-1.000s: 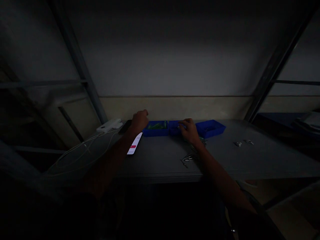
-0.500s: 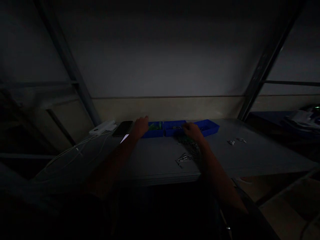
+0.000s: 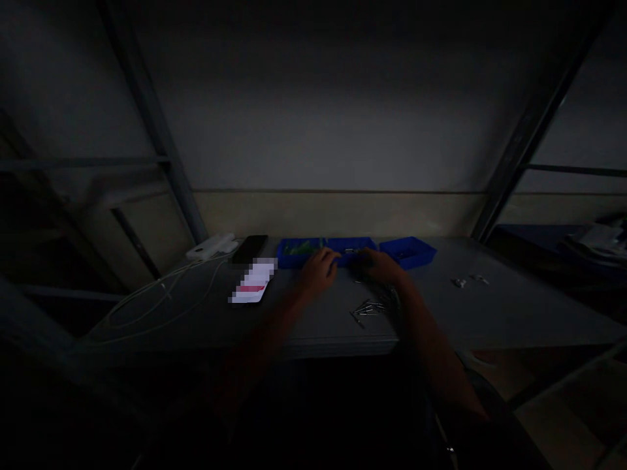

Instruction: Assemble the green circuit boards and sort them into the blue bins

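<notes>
In dim light, my left hand is in front of the blue bins, its fingers curled together; whatever they hold is too dark to make out. Close by on the right, my right hand bends inward at the front of the middle blue bin, fingers closed and mostly in shadow. Small metal parts lie in that bin. Green pieces fill the left blue bin. Below my right hand, a pile of thin metal pins is spread on the grey table.
A third blue bin sits at an angle on the right, with small white parts beyond it. On the left are a lit phone, a dark flat device, a white power strip and loose cables. Metal posts frame the table.
My left hand has moved right from the left bin toward my right hand, uncovering the green pieces and the lit phone. My right hand stays near the middle bin. The view has shifted slightly.
</notes>
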Tool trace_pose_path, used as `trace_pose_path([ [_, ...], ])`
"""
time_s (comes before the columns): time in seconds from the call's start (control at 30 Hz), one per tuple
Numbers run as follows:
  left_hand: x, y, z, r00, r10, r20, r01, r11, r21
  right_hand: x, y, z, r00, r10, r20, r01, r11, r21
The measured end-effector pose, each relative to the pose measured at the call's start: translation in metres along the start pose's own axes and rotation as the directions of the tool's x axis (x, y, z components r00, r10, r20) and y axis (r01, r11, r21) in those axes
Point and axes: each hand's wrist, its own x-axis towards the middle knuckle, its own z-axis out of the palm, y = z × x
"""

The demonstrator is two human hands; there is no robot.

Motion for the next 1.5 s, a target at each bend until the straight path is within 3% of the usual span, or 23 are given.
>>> trace_pose_path([
  [0.17, -0.006, -0.005, 0.001, 0.998, -0.026, 0.056, 0.027, 1.000, -0.015, 0.006, -0.005, 0.007, 0.998, -0.054, -0.033, 0.057, 0.993, 0.106],
  [0.37, -0.005, -0.009, 0.009, 0.991, -0.091, 0.100, 0.109, 0.977, -0.185, 0.010, -0.011, 0.016, 0.993, -0.119, 0.026, 0.104, 0.941, 0.321],
  [0.57, -0.003, -0.002, 0.004, 0.973, -0.208, 0.103, 0.229, 0.928, -0.294, 0.010, -0.009, 0.020, 0.997, -0.019, 0.079, -0.018, 0.899, 0.439],
  [0.67, -0.002, -0.001, 0.000, 0.959, -0.275, 0.064, 0.279, 0.892, -0.354, 0.012, -0.005, 0.019, 0.994, 0.108, 0.012, -0.101, 0.876, 0.471],
  [0.77, -0.003, 0.000, -0.004, 0.961, -0.248, 0.122, 0.276, 0.878, -0.391, 0.014, -0.001, 0.018, 0.969, 0.213, -0.122, -0.135, 0.879, 0.457],
  [0.93, -0.003, 0.002, -0.003, 0.948, -0.277, 0.155, 0.318, 0.827, -0.465, 0.015, -0.006, 0.021, 0.927, 0.256, -0.275, -0.090, 0.862, 0.498],
  [1.07, 0.002, 0.000, 0.000, 0.898, -0.385, 0.213, 0.433, 0.691, -0.579, 0.013, -0.021, 0.025, 0.924, 0.232, -0.304, -0.030, 0.837, 0.547],
  [1.2, 0.006, -0.006, 0.002, 0.751, -0.479, 0.455, 0.640, 0.355, -0.682, 0.010, -0.037, 0.032, 0.940, 0.174, -0.295, 0.028, 0.819, 0.573],
  [1.3, 0.006, -0.010, 0.003, 0.692, -0.537, 0.483, 0.656, 0.187, -0.731, 0.007, -0.044, 0.039, 0.968, 0.052, -0.245, 0.093, 0.833, 0.546],
  [1.4, 0.005, -0.013, 0.004, 0.729, -0.563, 0.390, 0.590, 0.228, -0.774, 0.004, -0.048, 0.042, 0.976, -0.052, -0.212, 0.158, 0.838, 0.522],
  [1.5, 0.005, -0.014, 0.003, 0.798, -0.539, 0.269, 0.526, 0.405, -0.748, 0.003, -0.051, 0.042, 0.972, -0.054, -0.231, 0.163, 0.858, 0.487],
])
